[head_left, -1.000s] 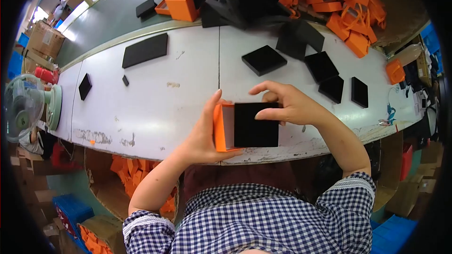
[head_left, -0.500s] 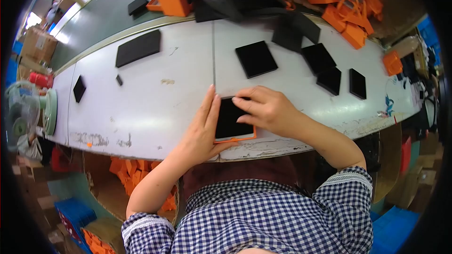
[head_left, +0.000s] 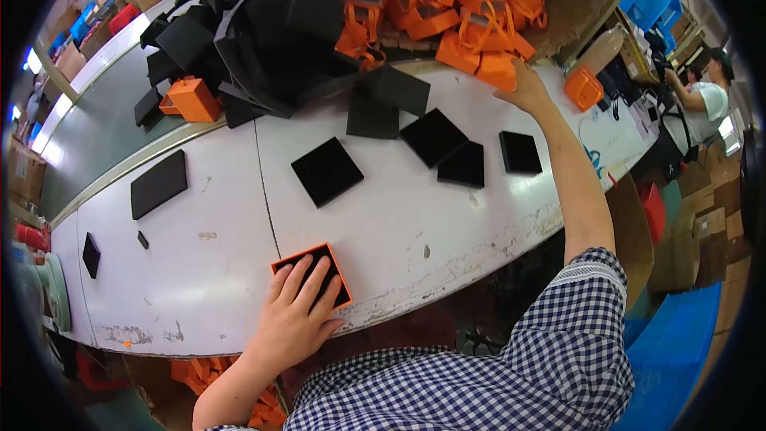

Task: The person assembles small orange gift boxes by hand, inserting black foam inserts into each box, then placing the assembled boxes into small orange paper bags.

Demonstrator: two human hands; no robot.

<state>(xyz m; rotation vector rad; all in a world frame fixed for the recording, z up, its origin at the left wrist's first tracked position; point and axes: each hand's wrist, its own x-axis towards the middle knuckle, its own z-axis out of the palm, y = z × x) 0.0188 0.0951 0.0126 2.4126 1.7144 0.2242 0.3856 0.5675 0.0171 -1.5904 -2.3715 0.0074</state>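
Note:
My left hand [head_left: 297, 323] lies with its fingers spread over the black foam inside a small orange box tray [head_left: 344, 291] near the front edge of the table. At the far right, my right hand [head_left: 527, 89] reaches to the orange pile and grips a small orange box [head_left: 496, 70] at its near corner, thumb on the front side. Part of my right fingers is hidden behind that box. Several black foam pads lie between the hands, among them a square one [head_left: 327, 172] and a smaller one [head_left: 520, 152].
A heap of black foam pieces [head_left: 263, 40] stands at the back left beside an orange box [head_left: 194, 100]. Orange boxes with ribbon handles [head_left: 483, 24] spill from a cardboard carton [head_left: 586, 0]. A long black pad [head_left: 159, 184] lies left. Another person [head_left: 706, 104] sits far right.
My right hand has left the foam in the orange tray and moved far right to the orange pile. My left hand has shifted from the tray's side onto its foam. The view has turned right.

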